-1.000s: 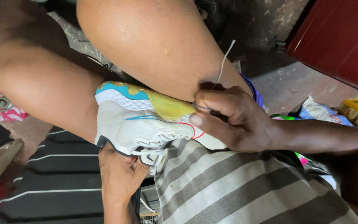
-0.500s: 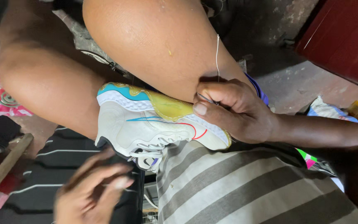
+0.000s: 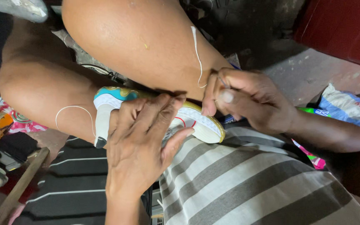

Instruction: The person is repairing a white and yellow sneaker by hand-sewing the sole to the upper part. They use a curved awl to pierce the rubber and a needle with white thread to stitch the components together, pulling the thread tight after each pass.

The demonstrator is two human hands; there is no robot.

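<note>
A small sneaker (image 3: 105, 108), white with a teal, yellow and red upper, lies wedged between my bare knees, sole edge up. My left hand (image 3: 140, 146) lies flat over its middle, fingers spread across the side and pressing on it. My right hand (image 3: 246, 100) pinches a thin needle at the shoe's yellow end. A white thread (image 3: 196, 54) runs from it up over my right thigh. Another loop of thread (image 3: 73, 109) hangs over my left leg beside the shoe's teal end.
Grey-and-white striped shorts (image 3: 246, 179) cover my lap. A wooden stick (image 3: 19, 187) and colourful scraps lie on the floor at the left. Crumpled plastic bags (image 3: 346, 106) sit at the right, beside a dark red panel (image 3: 342, 29).
My left hand has come up from below and now lies over the sneaker. My right hand has shifted slightly right along the shoe's yellow end, and the thread now trails over the thigh.
</note>
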